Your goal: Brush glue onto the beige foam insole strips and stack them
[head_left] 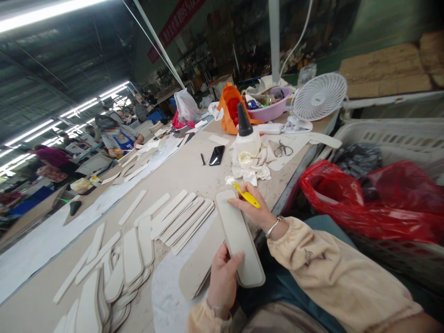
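Note:
My left hand (224,275) grips the lower edge of a long off-white strip with rounded corners (244,249), thumb on top and fingers behind. My right hand (255,206) is closed on a yellow-handled brush (249,196), and its thumb presses the strip's upper end. The brush's tip lies near white crumpled material, so its bristles are hard to make out. Under my left hand is a stack of wider grey-beige pieces (197,273). To the left, similar strips lie fanned in a row (187,217) and in a looser pile (132,259).
Beyond my hands stand a white bottle with a black nozzle (247,138), scissors (283,149) and a phone (217,155). Farther back are an orange bag (231,108), a purple basin (268,108) and a white fan (319,97). A crate (388,132) holds red plastic at right. A co-worker (116,136) sits far left.

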Tool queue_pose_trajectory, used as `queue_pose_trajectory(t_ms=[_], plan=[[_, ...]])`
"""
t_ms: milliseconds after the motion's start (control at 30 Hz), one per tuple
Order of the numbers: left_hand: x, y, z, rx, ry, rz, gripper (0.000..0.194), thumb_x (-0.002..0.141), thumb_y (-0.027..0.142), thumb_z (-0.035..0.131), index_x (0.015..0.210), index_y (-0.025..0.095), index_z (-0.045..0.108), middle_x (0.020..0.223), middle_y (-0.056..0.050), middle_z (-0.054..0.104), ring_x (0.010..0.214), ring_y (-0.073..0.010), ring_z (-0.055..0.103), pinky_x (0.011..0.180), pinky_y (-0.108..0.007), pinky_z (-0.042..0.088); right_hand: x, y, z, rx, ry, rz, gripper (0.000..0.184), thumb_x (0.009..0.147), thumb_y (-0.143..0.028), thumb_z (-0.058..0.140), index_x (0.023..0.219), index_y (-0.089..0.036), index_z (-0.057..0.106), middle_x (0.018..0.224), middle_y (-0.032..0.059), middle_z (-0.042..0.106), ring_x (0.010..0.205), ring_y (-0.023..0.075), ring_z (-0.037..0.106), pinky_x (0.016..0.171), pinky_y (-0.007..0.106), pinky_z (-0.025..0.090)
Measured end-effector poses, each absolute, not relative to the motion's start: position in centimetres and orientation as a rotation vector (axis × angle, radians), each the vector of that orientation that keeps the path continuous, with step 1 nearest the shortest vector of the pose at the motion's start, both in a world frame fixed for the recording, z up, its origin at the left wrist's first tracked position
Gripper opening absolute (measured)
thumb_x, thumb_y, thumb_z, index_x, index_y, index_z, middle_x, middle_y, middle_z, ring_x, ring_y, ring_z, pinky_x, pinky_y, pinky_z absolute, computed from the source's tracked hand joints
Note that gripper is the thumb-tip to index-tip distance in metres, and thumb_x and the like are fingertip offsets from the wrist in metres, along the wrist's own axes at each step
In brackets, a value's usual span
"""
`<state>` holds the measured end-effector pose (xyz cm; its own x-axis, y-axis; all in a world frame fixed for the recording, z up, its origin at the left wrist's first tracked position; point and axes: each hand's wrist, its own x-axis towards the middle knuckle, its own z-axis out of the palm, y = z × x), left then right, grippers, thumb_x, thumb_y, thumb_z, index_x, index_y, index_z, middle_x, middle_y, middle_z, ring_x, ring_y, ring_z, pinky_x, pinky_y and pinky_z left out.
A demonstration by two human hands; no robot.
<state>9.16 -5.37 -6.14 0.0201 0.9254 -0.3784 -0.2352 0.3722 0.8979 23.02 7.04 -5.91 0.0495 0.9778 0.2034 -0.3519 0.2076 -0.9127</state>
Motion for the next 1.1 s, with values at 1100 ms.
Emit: queue_pose_trajectory(t_ms=[1100], plan=[[8.0, -7.3, -5.3, 0.47, 1.157, 0.859, 0.042, 0.069, 0.037, 0.078, 0.102, 0.012, 0.069, 0.093, -0.015, 0.074, 0.078, -0.0265, 0.071, 0.073, -0.037, 0.056, 23.5, 7.8, -6.7, -0.887, -1.14, 1.124, 0.036, 0.074, -0.035, 0.072, 0.081, -0.025, 0.038, 0.069, -0.0062, 0.044, 0.06, 0.0123, 0.041, 0.056, 0.026, 0.034]])
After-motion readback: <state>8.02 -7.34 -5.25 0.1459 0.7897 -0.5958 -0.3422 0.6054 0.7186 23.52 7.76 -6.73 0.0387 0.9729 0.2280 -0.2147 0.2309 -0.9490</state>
